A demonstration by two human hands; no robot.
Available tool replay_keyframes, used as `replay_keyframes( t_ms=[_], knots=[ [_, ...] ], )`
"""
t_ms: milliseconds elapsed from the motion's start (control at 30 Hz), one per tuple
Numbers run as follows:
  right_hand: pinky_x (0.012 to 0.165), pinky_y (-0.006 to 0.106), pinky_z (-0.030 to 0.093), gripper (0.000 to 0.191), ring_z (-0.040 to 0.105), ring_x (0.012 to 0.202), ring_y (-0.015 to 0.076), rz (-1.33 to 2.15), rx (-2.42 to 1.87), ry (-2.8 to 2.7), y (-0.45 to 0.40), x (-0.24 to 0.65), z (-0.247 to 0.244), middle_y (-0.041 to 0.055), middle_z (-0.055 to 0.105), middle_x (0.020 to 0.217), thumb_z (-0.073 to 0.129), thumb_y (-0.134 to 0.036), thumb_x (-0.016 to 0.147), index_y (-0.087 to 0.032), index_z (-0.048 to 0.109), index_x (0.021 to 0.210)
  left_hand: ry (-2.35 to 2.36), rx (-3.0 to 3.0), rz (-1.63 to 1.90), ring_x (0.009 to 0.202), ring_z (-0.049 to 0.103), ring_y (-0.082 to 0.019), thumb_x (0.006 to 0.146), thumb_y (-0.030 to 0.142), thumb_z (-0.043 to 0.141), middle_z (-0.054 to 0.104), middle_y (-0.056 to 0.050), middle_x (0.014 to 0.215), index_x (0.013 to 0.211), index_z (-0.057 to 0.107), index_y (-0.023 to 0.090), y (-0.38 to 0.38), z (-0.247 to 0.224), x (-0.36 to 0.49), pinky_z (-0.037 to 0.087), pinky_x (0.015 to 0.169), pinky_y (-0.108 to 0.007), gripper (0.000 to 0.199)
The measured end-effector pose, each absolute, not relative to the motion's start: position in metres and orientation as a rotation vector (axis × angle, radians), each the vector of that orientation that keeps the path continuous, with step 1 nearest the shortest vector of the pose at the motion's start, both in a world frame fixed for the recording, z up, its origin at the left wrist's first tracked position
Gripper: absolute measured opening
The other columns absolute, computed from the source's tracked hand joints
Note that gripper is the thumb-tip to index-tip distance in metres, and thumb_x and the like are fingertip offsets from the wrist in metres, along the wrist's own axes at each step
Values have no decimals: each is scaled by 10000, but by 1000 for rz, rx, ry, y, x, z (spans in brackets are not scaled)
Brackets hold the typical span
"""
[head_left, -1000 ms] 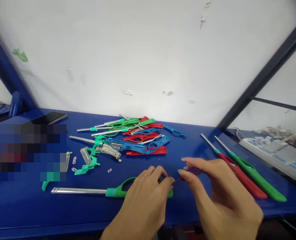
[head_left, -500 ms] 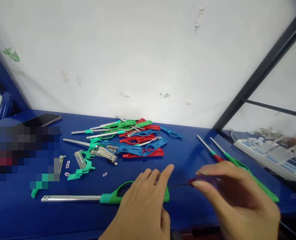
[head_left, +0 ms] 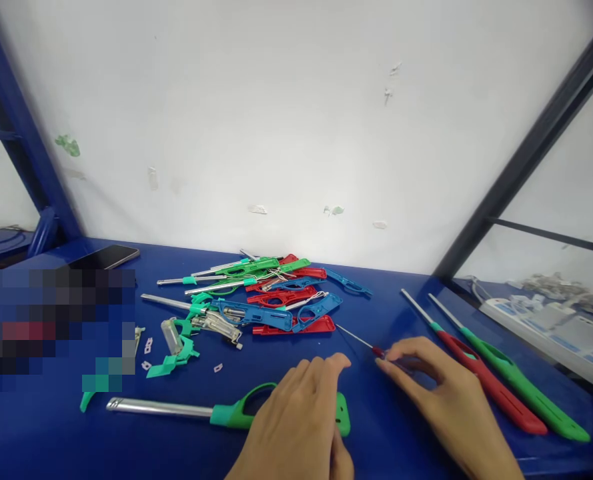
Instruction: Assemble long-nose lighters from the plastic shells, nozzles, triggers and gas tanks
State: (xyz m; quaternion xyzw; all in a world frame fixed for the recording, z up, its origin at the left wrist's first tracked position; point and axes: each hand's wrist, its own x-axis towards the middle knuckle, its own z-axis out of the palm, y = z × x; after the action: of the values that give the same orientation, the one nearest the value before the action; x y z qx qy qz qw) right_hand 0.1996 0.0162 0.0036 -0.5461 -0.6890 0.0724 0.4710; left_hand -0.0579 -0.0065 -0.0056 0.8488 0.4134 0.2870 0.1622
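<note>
A green gas lighter [head_left: 236, 417] with a long silver tube lies across the front of the blue table. My left hand [head_left: 296, 413] is closed over its handle and covers most of it; only the handle's rounded end and part of the trigger loop show. Between the thumb and fingers of my right hand [head_left: 436, 393] is a thin screwdriver [head_left: 377, 352] with a dark red handle. Its shaft points up and left over the table, apart from the lighter. On the right, a red lighter [head_left: 496, 383] and another green lighter [head_left: 531, 393] lie side by side.
Opened blue, red and green lighter shells [head_left: 281, 297] lie heaped toward the wall. Left of them are teal pieces [head_left: 169, 365], a clear fuel tank [head_left: 171, 337] and small white bits. A phone [head_left: 111, 257] rests at back left. White power strips [head_left: 541, 327] lie beyond the right frame post.
My right hand has drawn the screwdriver away from the lighter's handle end, and its shaft now tilts up and left. My left hand stays on the lighter. The view has shifted.
</note>
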Motion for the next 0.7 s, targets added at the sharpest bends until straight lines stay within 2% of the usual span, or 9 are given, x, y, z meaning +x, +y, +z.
replay_keyframes(
  t_ms=[100,200,333,433,533,600,700],
  knots=[
    [724,269,651,148,794,781,199,187,-1328,-1837,17,190,-1,-3,801,910,842,-399,949,-270,793,896,1155,2476,902,1020,775,-344,733,84,552,752,-117,1123,1469,506,223,-7,-6,-57,670,847,-493,750],
    [830,293,645,87,801,908,218,124,-1279,-1897,8,172,6,22,800,996,775,-352,1004,-285,794,953,1146,2492,965,937,761,-316,718,67,551,718,-92,1066,1422,481,234,-7,-10,-58,647,786,-454,727],
    [902,240,634,99,790,1004,184,334,-1128,-2088,-10,143,20,17,795,1079,685,-254,1053,-304,769,1070,1009,2378,1299,821,683,-211,808,51,528,631,-28,995,1180,449,272,-7,-9,-63,575,700,-332,440],
    [1023,249,620,250,779,1140,191,473,-1142,-2280,-16,124,20,24,774,1272,735,-173,984,-318,758,1187,873,2313,1558,773,595,-188,896,70,485,549,10,891,1048,392,276,-7,-5,-69,507,677,-318,273],
    [1076,306,618,386,762,1197,220,439,-1190,-2362,-16,112,11,27,749,1353,763,-115,932,-323,733,1256,841,2327,1625,764,551,-189,944,51,442,508,20,827,1006,381,269,-11,-4,-75,460,669,-318,235],
    [1096,339,615,384,759,1187,222,392,-1192,-2408,-15,108,6,18,761,1327,747,-119,977,-335,716,1293,847,2320,1658,761,545,-186,953,28,436,517,16,814,988,402,262,-14,-3,-78,451,663,-315,238],
    [1006,318,651,336,765,1122,214,323,-1157,-2469,-16,108,7,23,770,1285,682,-155,1062,-354,705,1331,909,2277,1701,744,545,-176,968,1,445,535,9,820,993,455,251,-19,0,-82,459,649,-301,251]
  ],
)
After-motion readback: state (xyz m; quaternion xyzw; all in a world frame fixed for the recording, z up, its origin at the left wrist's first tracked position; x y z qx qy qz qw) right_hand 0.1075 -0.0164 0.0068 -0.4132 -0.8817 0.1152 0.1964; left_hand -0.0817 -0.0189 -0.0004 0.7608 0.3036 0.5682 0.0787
